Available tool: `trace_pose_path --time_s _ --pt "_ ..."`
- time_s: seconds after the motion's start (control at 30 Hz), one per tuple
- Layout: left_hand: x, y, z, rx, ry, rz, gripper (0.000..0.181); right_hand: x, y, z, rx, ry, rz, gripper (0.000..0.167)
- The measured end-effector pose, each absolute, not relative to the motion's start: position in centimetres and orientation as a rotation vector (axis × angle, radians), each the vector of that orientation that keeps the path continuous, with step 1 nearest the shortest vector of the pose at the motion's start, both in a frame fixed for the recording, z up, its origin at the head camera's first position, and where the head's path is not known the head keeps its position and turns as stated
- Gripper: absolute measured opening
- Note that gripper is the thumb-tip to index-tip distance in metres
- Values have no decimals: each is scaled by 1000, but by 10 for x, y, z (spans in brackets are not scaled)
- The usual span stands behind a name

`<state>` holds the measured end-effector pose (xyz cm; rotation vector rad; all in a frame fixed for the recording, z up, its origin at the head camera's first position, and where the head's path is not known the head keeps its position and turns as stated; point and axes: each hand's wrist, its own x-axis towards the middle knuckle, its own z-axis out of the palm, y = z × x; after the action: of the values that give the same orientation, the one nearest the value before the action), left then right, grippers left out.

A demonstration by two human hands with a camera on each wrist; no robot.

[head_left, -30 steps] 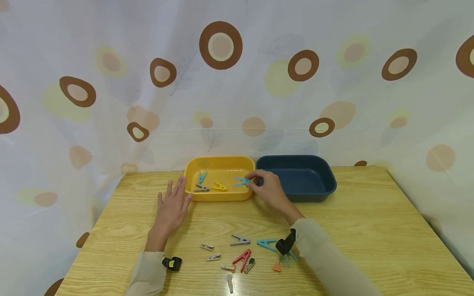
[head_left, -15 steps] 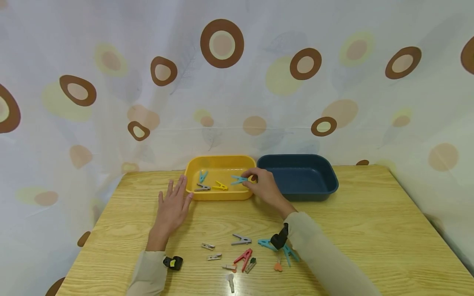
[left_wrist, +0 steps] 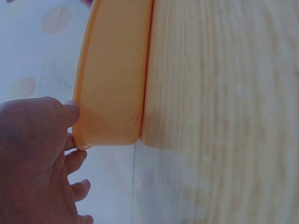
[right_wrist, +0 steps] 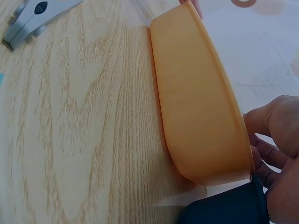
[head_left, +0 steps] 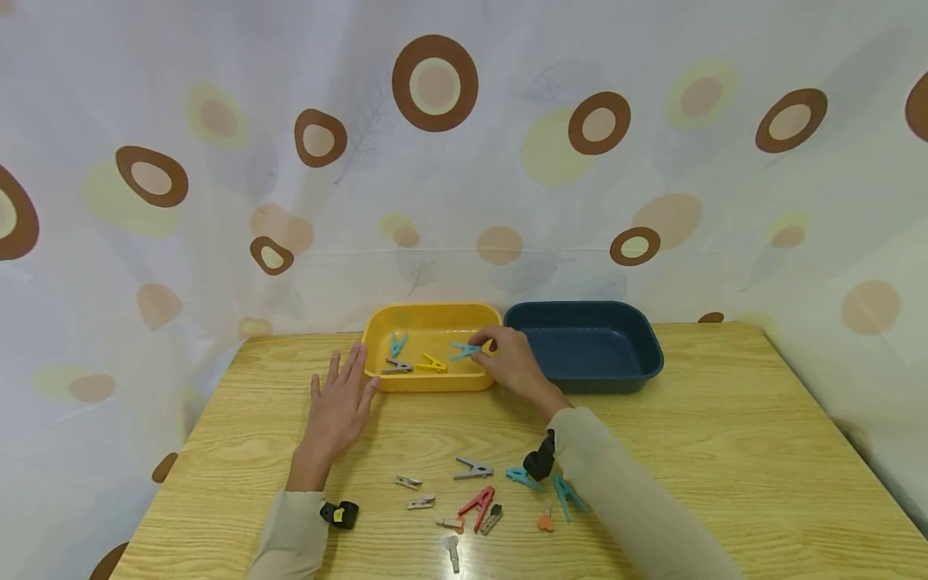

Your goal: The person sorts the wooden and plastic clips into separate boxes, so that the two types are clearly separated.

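In the head view a yellow tray holds a blue clothespin, a grey one and a yellow one. The right hand pinches another blue clothespin over the tray's right part. At the tray's left front corner rests the left hand, fingers straight. The left wrist view shows the left hand touching the rim of the tray. From the right wrist, the right hand is at the tray's rim; its clothespin is hidden there.
A dark blue tray stands right beside the yellow one. On the wooden table nearer the person lie a grey clothespin, a red one, two blue ones and several small wooden ones. A patterned cloth hangs behind.
The right hand has moved a little left, carrying the pinched blue clothespin further over the yellow tray. The left hand has stayed at the tray's corner.
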<state>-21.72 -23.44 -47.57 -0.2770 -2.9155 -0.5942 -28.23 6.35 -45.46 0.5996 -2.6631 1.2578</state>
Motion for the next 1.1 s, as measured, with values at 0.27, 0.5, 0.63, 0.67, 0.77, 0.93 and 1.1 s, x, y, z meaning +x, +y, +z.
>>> trace_pose_path --time_s 0.27,0.5,0.63,0.67,0.77,0.93,1.1 --pt "-217 -235 -476 -274 -2915 -592 64 -285 60 -456 602 -2671 1219 13" --pt "-217 -234 -476 -273 -2911 -598 64 -286 59 -459 593 -2668 1213 11" --pt "-217 -234 -476 -275 -2909 -599 63 -287 59 -460 598 -2671 1197 12" --pt "-217 -234 -476 -277 -2909 -598 64 -287 59 -460 596 -2679 1196 13" --pt "-217 -234 -476 -278 -2907 -600 64 -287 58 -459 582 -2713 1212 19" --pt "-217 -233 -476 -275 -2902 -609 63 -286 59 -458 587 -2725 1211 23" --pt "-217 -233 -476 -273 -2905 -610 63 -285 60 -458 607 -2703 1222 21"
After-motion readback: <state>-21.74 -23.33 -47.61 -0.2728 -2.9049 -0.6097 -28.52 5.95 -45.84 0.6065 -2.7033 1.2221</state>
